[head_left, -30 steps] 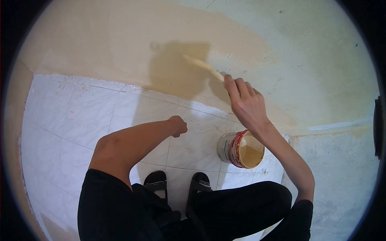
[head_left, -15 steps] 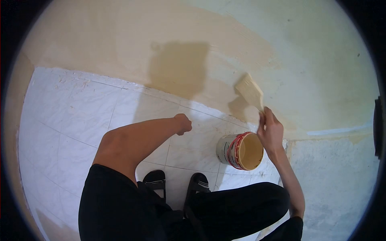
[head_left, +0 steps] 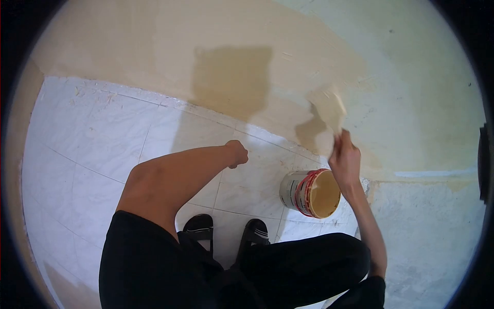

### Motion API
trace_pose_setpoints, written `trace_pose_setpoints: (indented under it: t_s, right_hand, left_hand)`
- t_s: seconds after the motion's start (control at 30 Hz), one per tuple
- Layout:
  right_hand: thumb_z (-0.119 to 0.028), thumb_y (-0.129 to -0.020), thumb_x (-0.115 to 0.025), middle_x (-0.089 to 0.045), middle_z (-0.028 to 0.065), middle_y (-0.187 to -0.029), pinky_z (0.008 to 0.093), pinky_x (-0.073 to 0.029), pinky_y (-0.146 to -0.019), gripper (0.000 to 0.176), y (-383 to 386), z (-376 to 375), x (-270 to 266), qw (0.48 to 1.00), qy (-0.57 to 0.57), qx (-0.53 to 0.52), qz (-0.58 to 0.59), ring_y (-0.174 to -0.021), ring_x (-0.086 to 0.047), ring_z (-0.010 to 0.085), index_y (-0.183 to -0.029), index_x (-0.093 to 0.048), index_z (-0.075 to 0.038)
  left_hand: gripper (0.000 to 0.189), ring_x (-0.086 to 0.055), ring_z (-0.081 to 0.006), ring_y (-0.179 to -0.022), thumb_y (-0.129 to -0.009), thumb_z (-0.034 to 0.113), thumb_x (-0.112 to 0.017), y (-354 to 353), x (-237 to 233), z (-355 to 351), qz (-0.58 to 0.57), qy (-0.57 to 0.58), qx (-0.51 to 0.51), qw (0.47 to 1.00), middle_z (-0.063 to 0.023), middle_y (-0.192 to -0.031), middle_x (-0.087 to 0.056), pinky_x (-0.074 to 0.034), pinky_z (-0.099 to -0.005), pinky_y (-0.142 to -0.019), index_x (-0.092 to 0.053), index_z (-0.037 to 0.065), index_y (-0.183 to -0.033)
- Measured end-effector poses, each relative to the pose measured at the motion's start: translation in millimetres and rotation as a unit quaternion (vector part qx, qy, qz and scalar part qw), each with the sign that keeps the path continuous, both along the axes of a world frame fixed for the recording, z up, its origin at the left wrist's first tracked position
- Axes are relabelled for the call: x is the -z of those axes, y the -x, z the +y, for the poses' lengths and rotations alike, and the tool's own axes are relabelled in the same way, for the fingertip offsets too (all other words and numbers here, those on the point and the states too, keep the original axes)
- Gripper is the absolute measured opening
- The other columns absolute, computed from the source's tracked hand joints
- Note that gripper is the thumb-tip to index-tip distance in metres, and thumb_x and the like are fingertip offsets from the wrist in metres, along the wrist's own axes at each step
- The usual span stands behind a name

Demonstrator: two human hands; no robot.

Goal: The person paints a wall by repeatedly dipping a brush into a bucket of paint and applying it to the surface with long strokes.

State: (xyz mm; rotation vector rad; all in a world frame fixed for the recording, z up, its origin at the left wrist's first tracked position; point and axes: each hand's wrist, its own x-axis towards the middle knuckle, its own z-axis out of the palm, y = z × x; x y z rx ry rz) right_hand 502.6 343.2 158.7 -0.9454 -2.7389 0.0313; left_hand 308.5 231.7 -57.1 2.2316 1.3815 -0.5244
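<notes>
- Open paint can [head_left: 310, 193] stands on the floor tiles [head_left: 92, 149]; its red-and-white label is unreadable.
- Left hand [head_left: 237, 153] is curled into a fist above the tiles.
- Right hand [head_left: 345, 159], just above the can, is clamped on the brush [head_left: 327, 108], whose blurred bristles are against the wall [head_left: 154, 51].

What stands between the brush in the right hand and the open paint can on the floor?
Nothing visible does. The right hand holds the brush up at the wall, and the paint can stands open just below that hand. The left hand, a fist, is well to the side.
</notes>
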Motion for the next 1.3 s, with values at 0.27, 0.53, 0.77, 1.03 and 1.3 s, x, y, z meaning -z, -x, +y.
trace_pose_setpoints:
  t_s: [0.27,0.53,0.77,1.03,1.3]
  right_hand:
    - [-0.005,-0.088,-0.051,-0.057,0.0218,-0.066,0.0462,-0.042,-0.045,0.013,-26.4,-31.6,-4.6,0.999,0.010,0.023,0.024,-0.056,-0.057,0.0397,-0.100,-0.047,-0.003]
    - [-0.011,-0.089,-0.050,-0.060,0.0227,-0.071,0.0476,-0.047,-0.048,0.013,94.0,-47.4,29.3,0.992,0.034,-0.118,0.031,-0.056,-0.058,0.0398,-0.095,-0.045,0.000]
    - [-0.009,-0.089,-0.050,-0.055,0.0221,-0.057,0.0465,-0.042,-0.046,0.008,29.0,-27.3,13.8,0.995,0.075,0.055,0.034,-0.054,-0.057,0.0407,-0.087,-0.048,-0.001]
    - [-0.010,-0.089,-0.050,-0.057,0.0214,-0.062,0.0457,-0.044,-0.046,0.012,31.9,-55.0,-5.4,0.997,0.078,-0.024,0.009,-0.055,-0.058,0.0391,-0.094,-0.046,0.000]
    - [-0.010,-0.089,-0.049,-0.056,0.0234,-0.060,0.0484,-0.042,-0.047,0.010,87.0,-22.2,44.8,0.990,0.040,-0.130,0.021,-0.052,-0.055,0.0421,-0.090,-0.047,0.000]
  left_hand:
    - [0.023,-0.064,-0.0267,-0.094,-0.075,0.016,-0.062,-5.3,10.8,3.4,-0.033,-0.012,0.017,0.999,-0.0086,-0.100,-0.066,-0.054,-0.0411,-0.073,-0.067,0.010,-0.097]
    - [0.021,-0.064,-0.0293,-0.089,-0.077,0.013,-0.054,-18.1,1.5,-20.2,-0.054,0.016,0.036,0.998,-0.0113,-0.092,-0.065,-0.053,-0.0428,-0.072,-0.062,0.011,-0.097]
    - [0.021,-0.064,-0.0290,-0.089,-0.077,0.013,-0.055,-10.7,6.2,-17.2,-0.038,0.004,0.048,0.998,-0.0109,-0.092,-0.065,-0.053,-0.0423,-0.072,-0.062,0.011,-0.097]
    - [0.021,-0.064,-0.0289,-0.088,-0.077,0.014,-0.055,-1.4,17.2,-10.1,-0.022,-0.002,0.064,0.998,-0.0115,-0.093,-0.065,-0.053,-0.0426,-0.072,-0.062,0.011,-0.097]
    - [0.024,-0.064,-0.0265,-0.093,-0.075,0.013,-0.060,-20.4,9.9,-8.0,-0.056,-0.022,0.024,0.998,-0.0088,-0.100,-0.066,-0.054,-0.0408,-0.074,-0.066,0.009,-0.097]
